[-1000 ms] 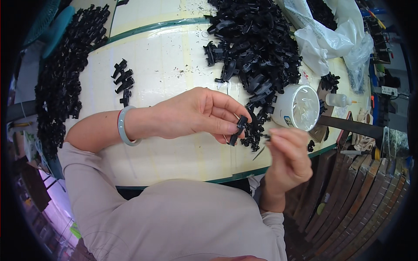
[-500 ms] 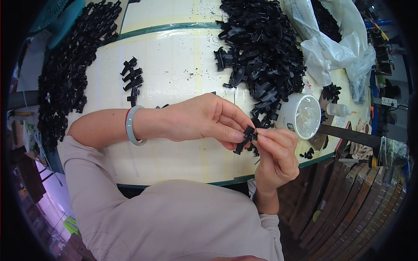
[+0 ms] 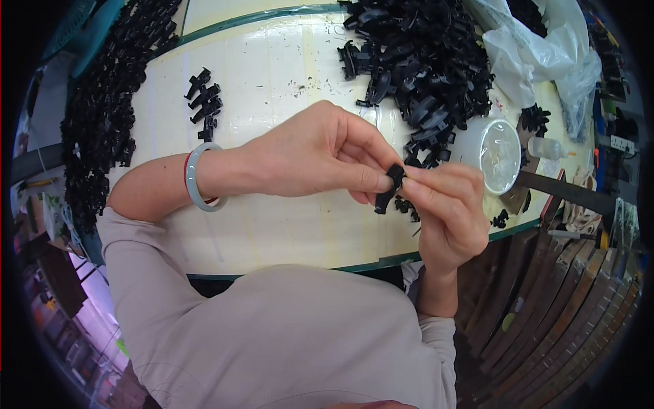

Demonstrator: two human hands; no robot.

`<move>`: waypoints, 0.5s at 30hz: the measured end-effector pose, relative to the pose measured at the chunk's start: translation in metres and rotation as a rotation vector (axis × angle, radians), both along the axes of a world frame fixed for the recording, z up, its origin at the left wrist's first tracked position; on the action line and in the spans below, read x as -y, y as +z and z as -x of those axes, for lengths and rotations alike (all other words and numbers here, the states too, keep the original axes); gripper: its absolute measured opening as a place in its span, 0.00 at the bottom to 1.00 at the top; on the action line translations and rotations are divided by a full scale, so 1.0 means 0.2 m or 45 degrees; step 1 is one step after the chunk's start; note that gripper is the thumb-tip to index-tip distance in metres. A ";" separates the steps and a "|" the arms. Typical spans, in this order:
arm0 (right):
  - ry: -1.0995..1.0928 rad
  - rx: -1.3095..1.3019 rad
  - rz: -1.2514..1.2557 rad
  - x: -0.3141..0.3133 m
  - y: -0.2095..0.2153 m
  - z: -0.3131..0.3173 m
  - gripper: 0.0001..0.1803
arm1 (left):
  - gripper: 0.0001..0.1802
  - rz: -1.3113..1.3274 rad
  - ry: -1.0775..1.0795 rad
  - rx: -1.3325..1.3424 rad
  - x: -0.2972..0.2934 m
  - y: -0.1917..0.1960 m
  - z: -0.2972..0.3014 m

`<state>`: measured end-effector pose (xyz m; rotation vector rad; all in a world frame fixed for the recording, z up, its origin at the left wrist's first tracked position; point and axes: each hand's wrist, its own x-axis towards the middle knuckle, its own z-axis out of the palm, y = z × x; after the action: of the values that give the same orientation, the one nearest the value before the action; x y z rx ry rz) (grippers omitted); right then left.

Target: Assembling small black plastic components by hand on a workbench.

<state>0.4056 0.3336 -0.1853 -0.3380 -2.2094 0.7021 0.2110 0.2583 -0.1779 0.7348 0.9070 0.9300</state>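
Near the centre of the frame, both hands meet at one small, dark black plastic part (image 3: 387,195). The left hand (image 3: 321,155) clamps it between thumb and fingers (a pale, rounded bangle (image 3: 191,178) circles that wrist), while the right hand (image 3: 451,206) pinches its upper right edge. Whether the right fingertips hide a smaller piece, I cannot tell. On the glossy cream tabletop (image 3: 272,235), a heap of black plastic pieces (image 3: 436,68) fills the upper right, above a white round plastic tub (image 3: 467,145).
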 end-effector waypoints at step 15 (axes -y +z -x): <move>-0.286 0.433 -0.040 0.12 -0.09 -0.13 0.16 | 0.10 -0.059 -0.443 -1.484 0.16 0.15 0.29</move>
<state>0.4325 0.3087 -0.2026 -0.7221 -2.4452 0.5161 0.1522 0.2272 -0.1481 1.4643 1.6820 0.1322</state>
